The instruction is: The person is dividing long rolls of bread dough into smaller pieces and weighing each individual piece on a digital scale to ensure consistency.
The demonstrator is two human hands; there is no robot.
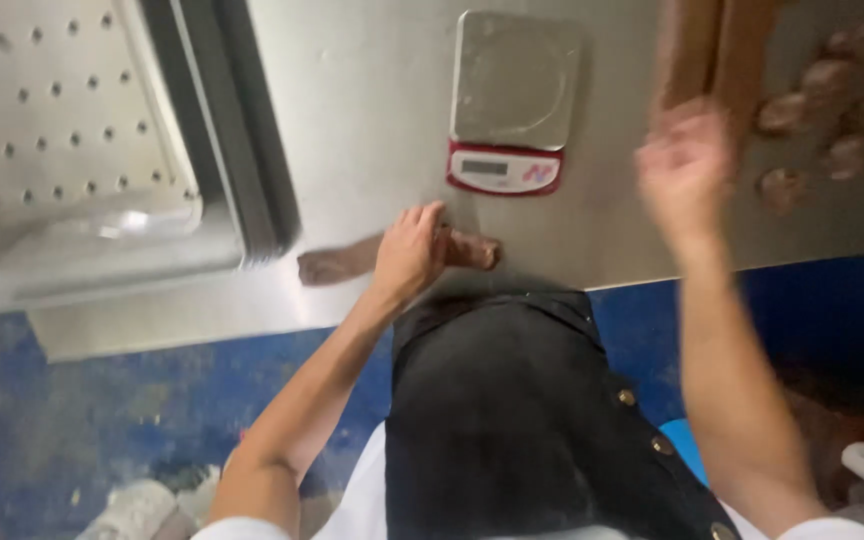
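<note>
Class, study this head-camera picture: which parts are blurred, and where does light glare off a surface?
Head view: the right hand is smeared by motion blur, as are the brown dough pieces beyond it; the left hand on the brown dough roll is sharper; soft glare whitens the steel table and the scale platform.

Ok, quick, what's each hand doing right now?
Left hand: palm down on the brown dough roll on the steel table, fingers curled over it.
Right hand: raised, blurred, fingers spread, holding nothing.
</note>
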